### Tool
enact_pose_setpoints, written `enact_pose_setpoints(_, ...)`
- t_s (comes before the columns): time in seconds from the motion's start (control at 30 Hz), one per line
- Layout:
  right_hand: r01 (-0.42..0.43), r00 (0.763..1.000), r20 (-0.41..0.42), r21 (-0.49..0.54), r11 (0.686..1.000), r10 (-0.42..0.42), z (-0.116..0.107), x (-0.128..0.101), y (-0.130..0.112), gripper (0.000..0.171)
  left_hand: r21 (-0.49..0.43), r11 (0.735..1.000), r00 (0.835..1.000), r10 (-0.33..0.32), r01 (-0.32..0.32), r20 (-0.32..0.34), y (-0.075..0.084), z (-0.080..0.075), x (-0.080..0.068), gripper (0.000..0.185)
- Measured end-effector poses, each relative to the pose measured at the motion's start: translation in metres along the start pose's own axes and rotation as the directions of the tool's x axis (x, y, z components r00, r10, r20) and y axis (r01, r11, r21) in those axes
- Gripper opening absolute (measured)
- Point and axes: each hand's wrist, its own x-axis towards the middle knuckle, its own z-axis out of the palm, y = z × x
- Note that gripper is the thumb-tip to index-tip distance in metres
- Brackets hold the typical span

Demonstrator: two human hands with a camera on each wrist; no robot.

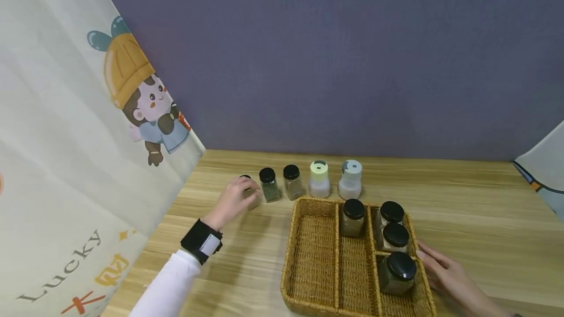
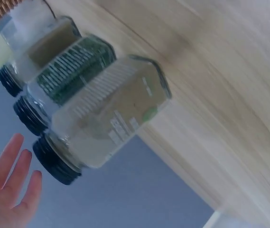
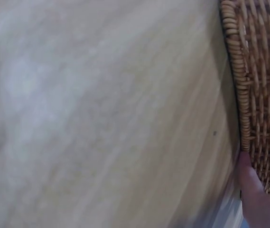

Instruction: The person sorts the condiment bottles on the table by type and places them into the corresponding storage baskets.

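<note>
Reaching over the leftmost small glass spice jar with a black lid (image 1: pixel 250 194), the left hand (image 1: pixel 232 200) has its fingers draped toward it; the wrist view shows them straight and apart from the glass, so no grip yet. That jar stands left of the woven wicker basket (image 1: pixel 314 253), heading a row of jars behind it. The right hand (image 1: pixel 449 273) rests relaxed against the basket's right wall. I judge this the pick-up step; next, the fingers must close round the jar.
</note>
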Motion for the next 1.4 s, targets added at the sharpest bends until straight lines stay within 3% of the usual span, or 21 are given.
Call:
enact_pose_setpoints(0.47,-0.012,1.000,-0.012,0.011,1.000,0.012,0.000,0.001,0.002,0.070,0.058,0.990,0.991,-0.128,0.125,0.044,-0.015,0.000,0.009,0.023)
enact_pose_setpoints(0.77,-0.006,1.000,-0.009,0.003,1.000,0.006,0.000,0.001,0.002,0.070,0.064,0.980,0.976,-0.196,0.190,0.093,-0.020,0.000,0.013,0.032)
enact_pose_setpoints(1.4,-0.026,1.000,-0.008,-0.020,0.999,0.026,0.000,0.001,0.000,0.072,0.021,0.970,0.963,-0.245,0.244,0.114,-0.033,0.006,0.012,0.042)
